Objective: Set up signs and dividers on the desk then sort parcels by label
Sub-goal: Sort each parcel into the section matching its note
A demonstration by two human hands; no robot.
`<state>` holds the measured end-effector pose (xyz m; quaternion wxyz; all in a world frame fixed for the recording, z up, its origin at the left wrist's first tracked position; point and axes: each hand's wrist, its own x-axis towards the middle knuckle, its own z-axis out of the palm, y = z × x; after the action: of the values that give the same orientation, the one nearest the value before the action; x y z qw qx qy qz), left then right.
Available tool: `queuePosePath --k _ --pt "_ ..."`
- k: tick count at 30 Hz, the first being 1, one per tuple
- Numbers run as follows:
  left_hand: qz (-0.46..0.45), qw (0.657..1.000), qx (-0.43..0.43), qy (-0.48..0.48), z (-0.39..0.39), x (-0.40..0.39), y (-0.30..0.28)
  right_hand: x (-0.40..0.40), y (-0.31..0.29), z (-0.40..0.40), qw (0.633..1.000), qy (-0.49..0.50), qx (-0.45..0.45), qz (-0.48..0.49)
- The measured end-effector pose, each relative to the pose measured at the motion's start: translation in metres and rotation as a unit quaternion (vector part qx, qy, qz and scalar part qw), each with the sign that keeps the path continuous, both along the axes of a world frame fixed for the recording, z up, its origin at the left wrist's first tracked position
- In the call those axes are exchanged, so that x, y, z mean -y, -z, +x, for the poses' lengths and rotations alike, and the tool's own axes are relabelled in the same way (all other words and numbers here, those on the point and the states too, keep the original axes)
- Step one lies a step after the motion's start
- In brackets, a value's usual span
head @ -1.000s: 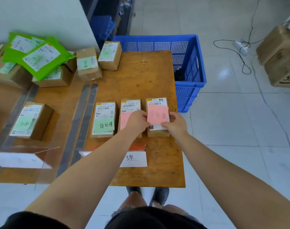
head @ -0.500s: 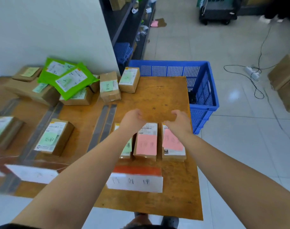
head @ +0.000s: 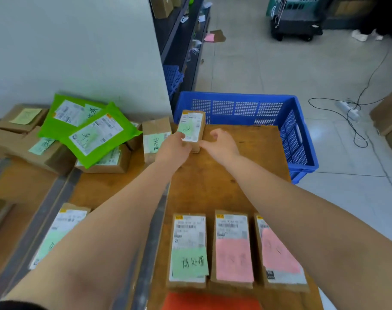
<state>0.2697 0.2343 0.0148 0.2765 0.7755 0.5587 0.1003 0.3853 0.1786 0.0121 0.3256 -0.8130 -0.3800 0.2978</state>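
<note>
A small brown cardboard parcel (head: pixel 191 128) with a white shipping label and a green note lies flat at the far edge of the wooden desk (head: pixel 224 175), just before the blue crate. Near the front edge three more brown parcels lie flat in a row, side by side and long ends toward the viewer — the left one (head: pixel 189 249) carries a green handwritten note, the middle one (head: pixel 233 249) and the right one (head: pixel 277 253) pink notes. Left of a grey divider strip (head: pixel 150 249) lies another green-noted parcel (head: pixel 56 233). At the back left — a heap of boxes topped by two green mailer bags (head: pixel 90 128).
</note>
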Motion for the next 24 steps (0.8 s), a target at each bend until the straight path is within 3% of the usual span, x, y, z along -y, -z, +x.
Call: queuePosePath --k 8,16,21,24 --pt "-0.012 1.000 0.009 0.020 0.016 -0.093 0.047 -0.101 0.062 0.000 0.995 0.093 -0.048 0.002" --pt "-0.016 0.991 -0.117 0.070 0.038 -0.120 0.069 -0.118 0.090 0.016 0.991 0.078 -0.095 -0.057" --pt "-0.017 0.998 -0.013 0.060 0.035 -0.115 0.069 -0.106 0.088 0.015 0.968 0.151 -0.202 -0.016" --pt "-0.040 0.994 0.101 0.016 0.029 -0.106 0.060 -0.096 0.078 0.012 0.965 0.169 -0.197 0.037"
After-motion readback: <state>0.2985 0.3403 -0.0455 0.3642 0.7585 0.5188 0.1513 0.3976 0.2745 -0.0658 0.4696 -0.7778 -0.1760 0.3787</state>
